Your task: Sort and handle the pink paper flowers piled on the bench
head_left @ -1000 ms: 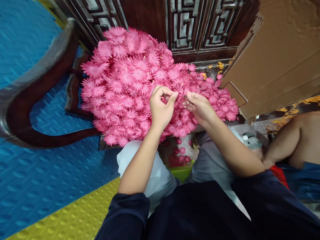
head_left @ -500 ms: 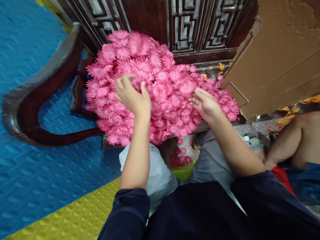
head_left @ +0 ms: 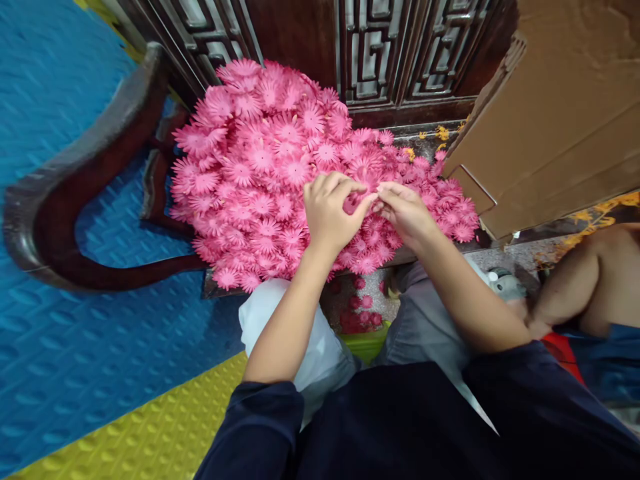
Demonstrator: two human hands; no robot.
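A big heap of pink artificial flowers (head_left: 260, 160) with thin, fringed petals lies in front of me. Over the right part of the heap, my left hand (head_left: 330, 208) and my right hand (head_left: 403, 212) meet fingertip to fingertip. A single pink artificial flower (head_left: 367, 179) shows at their tips, raised off the pile and a little blurred. My right thumb and fingers pinch it from the right. From the left, my curved fingers and thumb close on it too. The exact contact under the fingertips is hidden.
Left of the heap curves a dark wooden armrest (head_left: 60, 260) above blue textured matting (head_left: 45, 373). A cardboard box (head_left: 565, 133) stands at the right, a carved wooden panel (head_left: 373, 60) behind. Another person's bent limb (head_left: 570, 287) is close on the right. Small red flower pieces (head_left: 363, 310) lie below.
My left hand has moved right and toward me, from over the heap's middle to my right fingertips. My right hand has stayed nearly in place with the flower.
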